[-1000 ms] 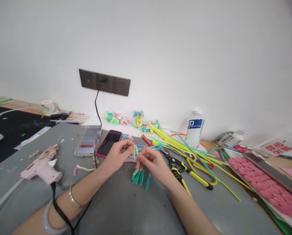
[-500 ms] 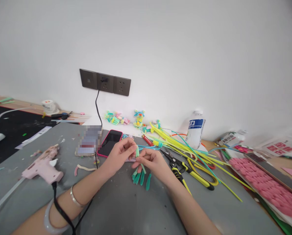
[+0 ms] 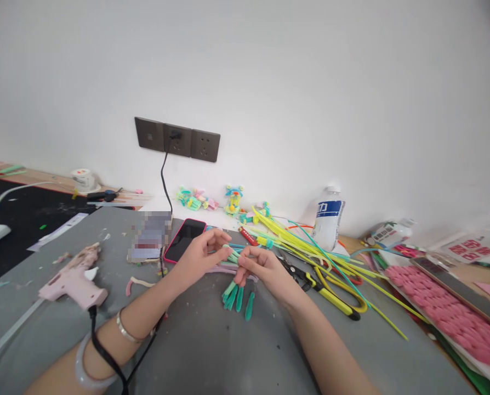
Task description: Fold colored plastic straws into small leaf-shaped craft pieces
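Between my two hands is a short pale green pipe cleaner (image 3: 232, 253), folded into a narrow strip. My left hand (image 3: 209, 251) pinches its left end with thumb and finger. My right hand (image 3: 258, 267) grips the other end, its fingers curled and partly hiding the piece. Just below my hands, several dark green folded pipe cleaner pieces (image 3: 230, 297) lie on the grey mat, one of them (image 3: 249, 306) apart on the right. Behind my fingers are lilac pipe cleaners (image 3: 222, 269), partly covered.
On the left lies a pink glue gun (image 3: 73, 282) with a black cord. A phone (image 3: 184, 241) rests behind my left hand. To the right are yellow-handled pliers (image 3: 331, 296), yellow pipe cleaners (image 3: 302, 236) and a white bottle (image 3: 329, 218). Small pipe cleaner figures (image 3: 233, 200) stand by the wall.
The pale green pipe cleaner has tipped from upright to nearly level between my hands. My left hand has shifted slightly, and more lilac pipe cleaner shows behind.
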The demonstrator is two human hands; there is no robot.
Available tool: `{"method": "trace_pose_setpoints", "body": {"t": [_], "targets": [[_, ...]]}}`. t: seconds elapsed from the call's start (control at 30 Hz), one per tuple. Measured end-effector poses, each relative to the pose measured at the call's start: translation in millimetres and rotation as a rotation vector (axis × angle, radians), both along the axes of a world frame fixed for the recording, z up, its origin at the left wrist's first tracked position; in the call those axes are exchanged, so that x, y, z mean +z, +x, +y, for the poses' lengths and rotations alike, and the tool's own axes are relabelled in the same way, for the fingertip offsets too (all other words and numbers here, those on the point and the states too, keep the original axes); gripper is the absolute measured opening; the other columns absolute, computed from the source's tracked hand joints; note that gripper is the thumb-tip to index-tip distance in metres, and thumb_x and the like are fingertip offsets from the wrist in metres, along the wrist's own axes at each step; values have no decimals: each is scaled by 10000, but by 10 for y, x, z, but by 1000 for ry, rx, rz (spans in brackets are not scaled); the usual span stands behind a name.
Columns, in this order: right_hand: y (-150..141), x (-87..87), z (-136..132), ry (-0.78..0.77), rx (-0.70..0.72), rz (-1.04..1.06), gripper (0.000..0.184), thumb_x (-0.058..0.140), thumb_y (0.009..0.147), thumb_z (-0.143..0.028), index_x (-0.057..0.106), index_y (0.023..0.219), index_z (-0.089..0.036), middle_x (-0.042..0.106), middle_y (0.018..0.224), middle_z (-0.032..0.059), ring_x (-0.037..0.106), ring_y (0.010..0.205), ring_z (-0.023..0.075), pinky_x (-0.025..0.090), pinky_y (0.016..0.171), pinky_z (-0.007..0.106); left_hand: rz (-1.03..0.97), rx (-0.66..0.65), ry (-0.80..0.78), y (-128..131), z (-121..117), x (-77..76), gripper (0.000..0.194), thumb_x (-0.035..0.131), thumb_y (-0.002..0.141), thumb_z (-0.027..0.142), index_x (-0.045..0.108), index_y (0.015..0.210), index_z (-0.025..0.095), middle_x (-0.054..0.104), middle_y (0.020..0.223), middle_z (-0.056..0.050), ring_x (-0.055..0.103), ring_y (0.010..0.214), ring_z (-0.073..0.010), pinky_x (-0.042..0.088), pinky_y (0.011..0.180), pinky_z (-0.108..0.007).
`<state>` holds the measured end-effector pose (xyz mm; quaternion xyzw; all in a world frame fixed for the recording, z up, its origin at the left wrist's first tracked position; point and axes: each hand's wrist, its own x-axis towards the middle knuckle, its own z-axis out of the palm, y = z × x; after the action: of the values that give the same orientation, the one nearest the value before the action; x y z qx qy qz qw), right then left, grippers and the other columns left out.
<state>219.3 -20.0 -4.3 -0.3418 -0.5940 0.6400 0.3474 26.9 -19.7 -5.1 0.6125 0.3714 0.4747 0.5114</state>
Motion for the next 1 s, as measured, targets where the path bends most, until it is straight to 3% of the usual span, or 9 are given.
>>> {"method": "trace_pose_setpoints", "body": {"t": [0.47,0.77,1.0], "targets": [[14,-20,-4,-34,59,12,285,676,853,-425,632,758,-159,720,611,12,629,522,113,482,578,230,264,-25,154,-60,-14,1,148,734,778,323,786,853,206,742,733,-42,643,654,-177,463,587,-249],[15,-29,21,14,-75,69,241,740,798,-391,634,790,-174,704,684,5,609,579,119,485,615,247,69,47,46,-39,-26,-1,167,745,747,327,760,779,165,729,721,-52,680,685,-197,530,651,-287],[-30,-98,47,90,-206,96,250,784,733,-401,655,762,-188,647,674,-14,570,596,122,456,594,240,-6,-75,-80,6,-31,10,189,706,799,333,664,777,150,666,667,-7,599,600,-116,478,584,-220]]}}
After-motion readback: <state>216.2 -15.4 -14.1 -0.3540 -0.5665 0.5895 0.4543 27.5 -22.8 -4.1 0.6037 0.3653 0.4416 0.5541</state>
